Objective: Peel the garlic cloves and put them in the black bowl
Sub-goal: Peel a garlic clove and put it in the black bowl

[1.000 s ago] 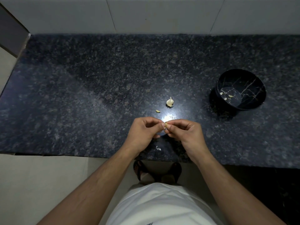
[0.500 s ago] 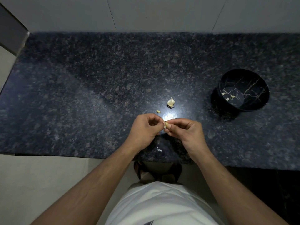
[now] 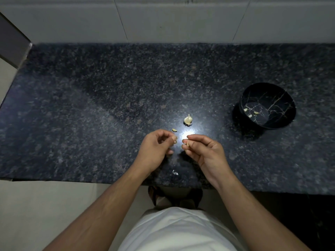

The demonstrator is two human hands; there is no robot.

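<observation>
My right hand (image 3: 204,153) pinches a pale garlic clove (image 3: 187,143) at its fingertips, just above the dark counter. My left hand (image 3: 155,151) is a short gap to the left, fingers curled, pinching a small pale scrap of skin (image 3: 175,141). A partial garlic bulb (image 3: 188,120) sits on the counter beyond my hands, with a loose clove (image 3: 174,130) near it. The black bowl (image 3: 282,124) with gold veins stands to the right and holds three peeled cloves (image 3: 250,113).
The speckled granite counter (image 3: 90,115) runs to a white tiled wall (image 3: 163,19) at the back. A flake of garlic skin (image 3: 175,172) lies near the front edge. Below the edge I see my white shirt and feet.
My hands were pressed together on the clove; now they have pulled apart, the right keeping the clove and the left a bit of skin.
</observation>
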